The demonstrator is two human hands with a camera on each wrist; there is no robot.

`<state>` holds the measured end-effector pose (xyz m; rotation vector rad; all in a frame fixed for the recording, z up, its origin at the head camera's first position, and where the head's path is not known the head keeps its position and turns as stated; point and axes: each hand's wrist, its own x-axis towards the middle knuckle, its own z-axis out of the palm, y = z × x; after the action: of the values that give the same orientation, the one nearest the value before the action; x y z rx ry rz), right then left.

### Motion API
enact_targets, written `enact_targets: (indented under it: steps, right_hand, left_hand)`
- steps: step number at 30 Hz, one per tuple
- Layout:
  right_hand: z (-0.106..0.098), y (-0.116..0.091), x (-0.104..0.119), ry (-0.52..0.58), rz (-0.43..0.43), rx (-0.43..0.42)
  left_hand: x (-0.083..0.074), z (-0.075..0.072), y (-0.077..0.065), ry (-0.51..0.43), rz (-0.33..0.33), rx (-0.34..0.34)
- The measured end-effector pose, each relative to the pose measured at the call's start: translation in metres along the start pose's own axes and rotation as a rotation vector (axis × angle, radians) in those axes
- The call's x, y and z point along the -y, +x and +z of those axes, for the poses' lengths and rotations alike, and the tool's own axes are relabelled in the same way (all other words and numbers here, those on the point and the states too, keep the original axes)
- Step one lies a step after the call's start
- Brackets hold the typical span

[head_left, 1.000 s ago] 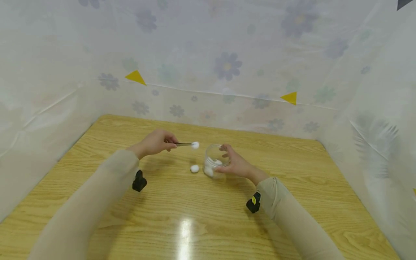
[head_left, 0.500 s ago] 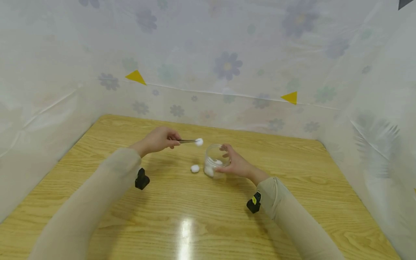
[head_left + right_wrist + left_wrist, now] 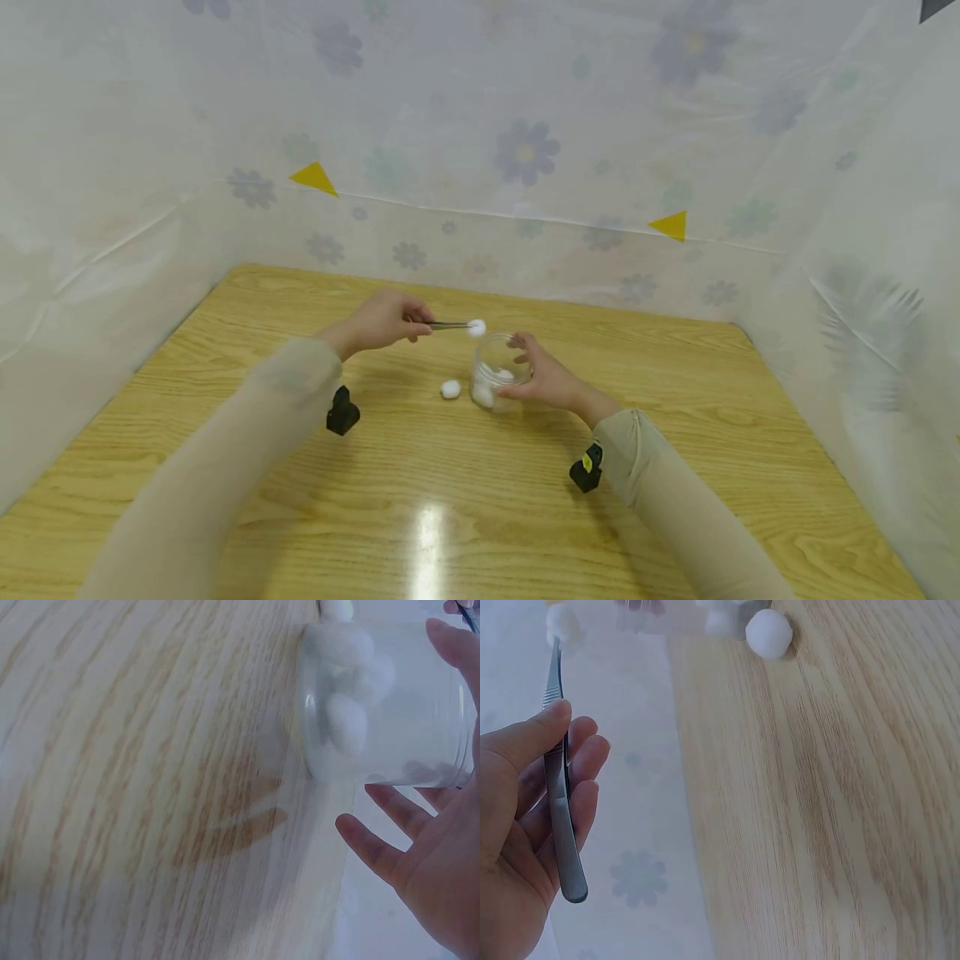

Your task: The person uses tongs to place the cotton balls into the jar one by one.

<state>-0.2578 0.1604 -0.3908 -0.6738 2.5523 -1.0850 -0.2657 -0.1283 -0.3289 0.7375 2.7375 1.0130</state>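
My left hand [image 3: 390, 320] pinches metal tweezers [image 3: 561, 802] between thumb and fingers. A white cotton ball [image 3: 476, 328] is caught in the tweezers' tips, just above and left of the rim of a clear jar [image 3: 487, 367]. Around the jar's right side curl the thumb and fingers of my right hand [image 3: 551, 379], steadying it upright on the table. Several cotton balls [image 3: 349, 724] lie at the bottom of the jar, seen through its wall in the right wrist view. One loose cotton ball [image 3: 450, 389] rests on the table just left of the jar.
The wooden table [image 3: 420, 467] fills the lower view. Behind it hangs a pale flowered curtain [image 3: 450, 125] with two yellow triangles, and more sheeting closes in both sides. Black wrist cameras hang under both sleeves.
My left hand has moved right, carrying the tweezers and cotton ball from left of the jar almost to over its rim. The right hand and jar have stayed in place.
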Motion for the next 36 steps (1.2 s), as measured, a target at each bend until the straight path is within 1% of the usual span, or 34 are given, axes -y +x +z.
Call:
enact_targets:
  steps: [9, 17, 20, 29, 36]
  right_hand:
    - [0.0, 0.0, -0.002, 0.007, 0.0, -0.001]
    - [0.0, 0.0, -0.002, 0.014, -0.003, -0.006]
    - [0.0, 0.0, -0.002, 0.009, -0.004, -0.008]
    - [0.0, 0.002, -0.003, 0.022, -0.002, -0.007]
    - [0.001, 0.003, -0.004, 0.035, -0.013, -0.005]
  left_hand:
    - [-0.008, 0.009, 0.009, -0.009, -0.005, 0.022]
    - [-0.014, 0.015, 0.017, -0.041, 0.013, 0.053]
    - [-0.014, 0.017, 0.019, -0.038, 0.02, 0.055]
    - [-0.018, 0.024, 0.02, -0.017, 0.05, 0.06]
    - [-0.019, 0.027, 0.021, -0.018, 0.046, 0.066]
